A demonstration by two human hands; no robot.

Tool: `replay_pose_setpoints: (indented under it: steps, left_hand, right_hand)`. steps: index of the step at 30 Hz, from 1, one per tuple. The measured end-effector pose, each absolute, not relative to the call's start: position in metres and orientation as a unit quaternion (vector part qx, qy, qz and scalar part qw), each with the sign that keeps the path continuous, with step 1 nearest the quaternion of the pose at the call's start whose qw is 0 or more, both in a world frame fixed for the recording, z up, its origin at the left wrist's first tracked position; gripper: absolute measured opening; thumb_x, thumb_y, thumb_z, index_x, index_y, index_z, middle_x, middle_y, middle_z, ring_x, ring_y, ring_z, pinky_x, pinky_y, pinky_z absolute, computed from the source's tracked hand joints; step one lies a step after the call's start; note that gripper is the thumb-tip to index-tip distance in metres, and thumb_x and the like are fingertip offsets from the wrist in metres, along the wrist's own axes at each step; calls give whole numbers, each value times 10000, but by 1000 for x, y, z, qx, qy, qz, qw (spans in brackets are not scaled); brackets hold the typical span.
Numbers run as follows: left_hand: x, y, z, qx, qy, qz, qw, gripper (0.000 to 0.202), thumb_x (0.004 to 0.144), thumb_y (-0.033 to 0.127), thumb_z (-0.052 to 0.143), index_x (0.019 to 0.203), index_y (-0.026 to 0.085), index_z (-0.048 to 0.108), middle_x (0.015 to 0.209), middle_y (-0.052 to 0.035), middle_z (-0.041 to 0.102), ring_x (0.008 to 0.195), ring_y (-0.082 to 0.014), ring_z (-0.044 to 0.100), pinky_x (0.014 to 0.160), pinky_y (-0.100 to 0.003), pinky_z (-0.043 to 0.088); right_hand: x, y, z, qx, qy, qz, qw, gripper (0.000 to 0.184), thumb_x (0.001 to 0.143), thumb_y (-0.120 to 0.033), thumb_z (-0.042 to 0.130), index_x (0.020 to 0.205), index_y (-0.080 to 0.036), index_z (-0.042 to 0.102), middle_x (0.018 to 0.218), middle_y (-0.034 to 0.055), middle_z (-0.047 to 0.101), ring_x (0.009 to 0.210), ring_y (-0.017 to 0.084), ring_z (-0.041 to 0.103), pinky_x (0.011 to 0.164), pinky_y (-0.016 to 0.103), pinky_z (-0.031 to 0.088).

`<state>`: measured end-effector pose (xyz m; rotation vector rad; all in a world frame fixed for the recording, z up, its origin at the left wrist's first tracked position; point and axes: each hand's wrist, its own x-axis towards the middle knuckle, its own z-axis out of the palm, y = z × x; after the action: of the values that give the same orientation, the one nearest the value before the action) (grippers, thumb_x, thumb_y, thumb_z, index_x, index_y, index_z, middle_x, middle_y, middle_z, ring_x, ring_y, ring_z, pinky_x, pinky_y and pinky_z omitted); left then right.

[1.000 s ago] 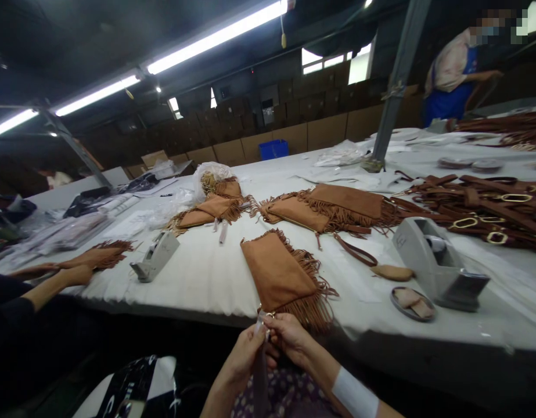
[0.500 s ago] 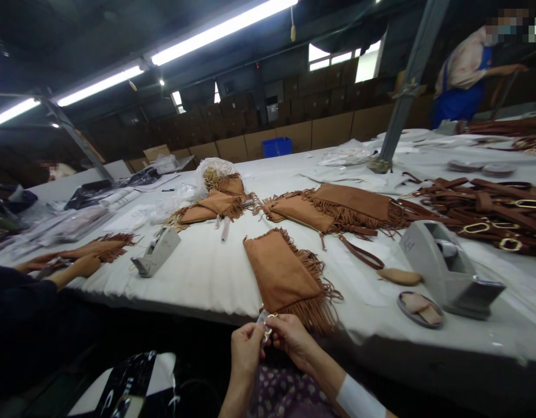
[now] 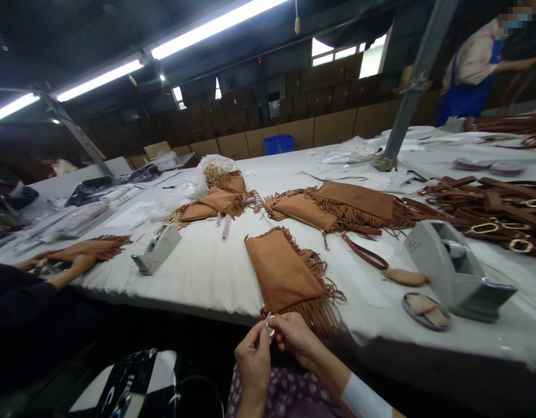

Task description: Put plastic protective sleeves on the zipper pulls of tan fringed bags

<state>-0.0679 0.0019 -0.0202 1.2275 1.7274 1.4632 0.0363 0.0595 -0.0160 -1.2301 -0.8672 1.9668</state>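
At the table's front edge my left hand (image 3: 254, 357) is closed, thumb against fingers, on a small clear plastic strip (image 3: 268, 317). My right hand (image 3: 296, 337) pinches a small gold metal clasp (image 3: 270, 330) right beside it; the fingertips nearly meet and partly hide both pieces. Just beyond my hands lies a flat brown fringed bag (image 3: 280, 270), its near corner by my fingers. Whether the clasp is joined to that corner I cannot tell.
Grey tape dispensers stand at right (image 3: 461, 273) and left (image 3: 157, 249). More fringed bags (image 3: 355, 200) and a pile of brown straps (image 3: 489, 203) cover the table behind. At left a co-worker's hand (image 3: 82, 264) holds another bag. A person in a blue apron (image 3: 468, 87) stands far right.
My left hand has turned and shifted slightly right, and the clear strip now shows narrower, nearly edge-on. The view has shifted a little. The co-worker's hand at left has moved slightly left.
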Motion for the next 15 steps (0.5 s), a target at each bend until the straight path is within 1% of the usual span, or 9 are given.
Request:
replay_pose_setpoints:
  steps: [3, 5, 7, 9, 12, 13, 15]
  left_hand:
    - [-67, -4, -23, 567, 641, 486, 176, 298, 885, 314, 489, 1002, 184, 731, 816, -91, 739, 735, -198, 691, 722, -276, 538]
    - [-69, -7, -24, 635, 633, 426, 120, 318, 915, 246, 433, 1081, 196, 700, 762, -74, 713, 682, -165, 677, 676, -234, 519]
    - [-71, -8, -21, 686, 630, 359, 68, 344, 919, 189, 409, 1148, 203, 665, 744, -61, 690, 654, -148, 665, 640, -210, 500]
    - [-72, -7, -16, 714, 638, 287, 23, 362, 909, 151, 407, 1172, 207, 650, 736, -54, 672, 620, -147, 652, 589, -206, 482]
    - [-71, -7, -6, 723, 656, 214, -10, 389, 889, 117, 410, 1192, 203, 637, 739, -57, 662, 585, -158, 638, 528, -216, 459]
    - [-70, -9, -4, 724, 656, 213, -6, 400, 888, 112, 403, 1204, 202, 629, 750, -62, 669, 593, -163, 643, 534, -219, 464]
    - [-71, -18, -6, 726, 640, 252, 24, 420, 894, 116, 380, 1233, 209, 611, 820, -86, 700, 664, -176, 670, 595, -228, 494]
  right_hand:
    - [41, 60, -14, -476, -324, 756, 312, 204, 695, -208, 640, 520, -127, 573, 405, -48, 487, 334, 30, 376, 339, 141, 293]
    - [44, 60, -10, -476, -315, 764, 302, 181, 695, -191, 650, 541, -123, 583, 437, -35, 515, 366, 36, 422, 365, 134, 346]
    - [47, 60, -4, -472, -305, 772, 297, 148, 716, -199, 637, 593, -120, 608, 495, -17, 555, 422, 50, 488, 419, 138, 418]
    - [48, 60, 0, -468, -304, 775, 296, 169, 746, -240, 628, 626, -122, 619, 534, -9, 571, 456, 59, 521, 458, 152, 463]
    - [46, 60, 2, -478, -332, 757, 296, 276, 762, -307, 652, 562, -129, 585, 479, -24, 527, 395, 46, 472, 412, 146, 435]
    - [44, 59, 1, -485, -343, 748, 297, 299, 764, -310, 656, 540, -129, 576, 452, -30, 509, 369, 40, 447, 389, 142, 414]
    - [42, 59, -1, -495, -357, 733, 299, 301, 772, -298, 643, 532, -125, 590, 425, -27, 503, 335, 38, 422, 355, 142, 379]
